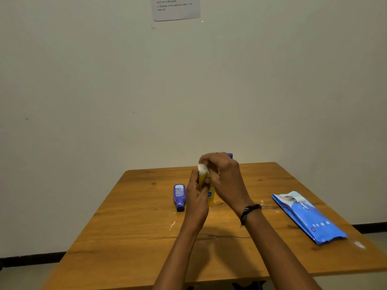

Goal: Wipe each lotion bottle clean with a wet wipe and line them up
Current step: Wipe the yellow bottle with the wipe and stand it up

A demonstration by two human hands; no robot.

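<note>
My left hand (195,197) grips a yellow lotion bottle (203,179) and holds it up above the middle of the wooden table (134,231). My right hand (224,176) presses a white wet wipe (202,168) against the bottle's top. Behind my hands a second yellow bottle (211,196) shows partly. A purple lotion bottle (179,196) lies on its side just left of my left hand. The purple cap of another bottle (230,155) peeks out behind my right hand, near the far edge.
A blue pack of wet wipes (310,218) lies flat at the table's right side, its flap open. White smears mark the tabletop near the middle. A printed sheet (176,8) hangs on the wall behind the table.
</note>
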